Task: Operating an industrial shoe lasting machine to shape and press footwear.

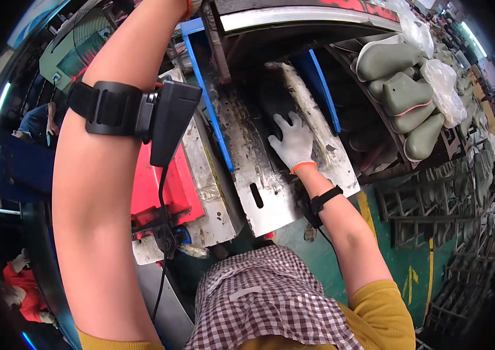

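My right hand (293,140), in a white knit glove with an orange cuff, lies over a worn metal plate (276,213). Its fingers are spread and grip nothing; the fingertips reach toward a dark, smeared area under a heavy machine head (311,22). Blue side guards (207,96) flank this spot. My left arm stretches up past the left of the machine. Only a sliver of the left glove (193,6) shows at the top edge, beside the machine head, so its fingers are hidden.
Grey-green shoe-shaped pieces (402,96) and clear plastic bags (443,90) crowd a rack at right. Metal racks (416,213) stand beyond, on a green floor (402,262). A red panel (163,184) sits left of the plate. Other people (23,286) are at far left.
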`<state>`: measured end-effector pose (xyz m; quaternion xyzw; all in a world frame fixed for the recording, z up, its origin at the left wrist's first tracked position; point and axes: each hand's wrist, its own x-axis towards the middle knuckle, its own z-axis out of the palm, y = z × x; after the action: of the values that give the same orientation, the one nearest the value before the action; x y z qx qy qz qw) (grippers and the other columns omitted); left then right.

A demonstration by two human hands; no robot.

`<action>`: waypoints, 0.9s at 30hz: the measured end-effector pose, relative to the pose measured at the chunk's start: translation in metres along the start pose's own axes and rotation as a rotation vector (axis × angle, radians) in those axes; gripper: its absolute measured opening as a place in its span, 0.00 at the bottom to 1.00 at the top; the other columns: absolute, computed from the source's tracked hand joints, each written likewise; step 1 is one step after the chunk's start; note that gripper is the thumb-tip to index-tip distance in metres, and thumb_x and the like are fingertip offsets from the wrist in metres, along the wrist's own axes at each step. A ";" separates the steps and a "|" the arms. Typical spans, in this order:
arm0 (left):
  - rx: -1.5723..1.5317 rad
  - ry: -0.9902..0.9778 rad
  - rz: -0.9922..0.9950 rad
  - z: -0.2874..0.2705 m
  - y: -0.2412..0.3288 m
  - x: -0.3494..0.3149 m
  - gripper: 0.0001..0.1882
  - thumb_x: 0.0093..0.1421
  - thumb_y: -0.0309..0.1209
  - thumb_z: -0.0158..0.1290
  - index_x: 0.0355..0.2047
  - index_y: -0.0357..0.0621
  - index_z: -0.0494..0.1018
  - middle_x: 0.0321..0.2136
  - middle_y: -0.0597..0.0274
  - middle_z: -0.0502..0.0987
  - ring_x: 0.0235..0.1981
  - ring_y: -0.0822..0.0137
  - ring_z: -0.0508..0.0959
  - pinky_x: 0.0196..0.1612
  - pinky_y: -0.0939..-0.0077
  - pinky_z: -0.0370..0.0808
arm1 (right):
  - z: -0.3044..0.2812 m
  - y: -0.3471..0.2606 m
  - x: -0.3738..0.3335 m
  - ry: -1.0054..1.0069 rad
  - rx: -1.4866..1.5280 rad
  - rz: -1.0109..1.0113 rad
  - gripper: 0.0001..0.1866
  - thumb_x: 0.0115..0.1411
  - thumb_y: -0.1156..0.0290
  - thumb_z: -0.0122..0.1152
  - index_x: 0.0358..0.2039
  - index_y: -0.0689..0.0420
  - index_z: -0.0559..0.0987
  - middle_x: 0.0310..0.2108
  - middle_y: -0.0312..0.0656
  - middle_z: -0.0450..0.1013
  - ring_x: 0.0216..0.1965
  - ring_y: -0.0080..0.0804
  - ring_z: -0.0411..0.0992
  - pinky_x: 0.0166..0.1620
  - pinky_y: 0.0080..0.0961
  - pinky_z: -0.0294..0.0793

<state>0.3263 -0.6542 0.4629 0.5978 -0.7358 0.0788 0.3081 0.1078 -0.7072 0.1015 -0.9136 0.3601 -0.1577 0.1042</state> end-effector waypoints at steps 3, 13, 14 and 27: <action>-0.080 -0.019 -0.141 0.017 0.008 -0.002 0.15 0.72 0.38 0.46 0.43 0.38 0.73 0.41 0.56 0.74 0.45 0.63 0.74 0.52 0.67 0.71 | -0.016 0.021 -0.014 0.071 0.149 0.022 0.33 0.57 0.52 0.67 0.63 0.45 0.74 0.66 0.52 0.66 0.60 0.56 0.69 0.63 0.45 0.68; -0.121 0.184 0.013 0.152 0.091 -0.131 0.21 0.55 0.31 0.60 0.49 0.40 0.72 0.42 0.49 0.76 0.51 0.45 0.74 0.55 0.54 0.69 | -0.021 0.060 -0.281 0.151 1.242 1.010 0.23 0.74 0.53 0.52 0.59 0.57 0.72 0.49 0.40 0.75 0.48 0.31 0.74 0.53 0.30 0.74; -0.091 0.196 0.025 0.167 0.096 -0.149 0.23 0.52 0.30 0.62 0.48 0.42 0.71 0.42 0.50 0.76 0.51 0.45 0.74 0.53 0.51 0.67 | -0.045 0.041 -0.273 -0.041 1.553 1.065 0.24 0.74 0.51 0.50 0.60 0.55 0.71 0.46 0.41 0.75 0.44 0.32 0.75 0.47 0.32 0.76; 0.079 0.226 0.026 0.331 0.097 -0.271 0.33 0.46 0.32 0.64 0.54 0.53 0.67 0.50 0.61 0.73 0.61 0.47 0.70 0.68 0.36 0.54 | -0.056 0.070 -0.280 -0.296 2.220 1.265 0.22 0.73 0.41 0.46 0.46 0.46 0.74 0.23 0.34 0.71 0.21 0.28 0.65 0.28 0.29 0.65</action>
<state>0.1429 -0.5625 0.0754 0.5873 -0.7003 0.1785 0.3645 -0.1498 -0.5687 0.0721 -0.0175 0.3903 -0.1923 0.9002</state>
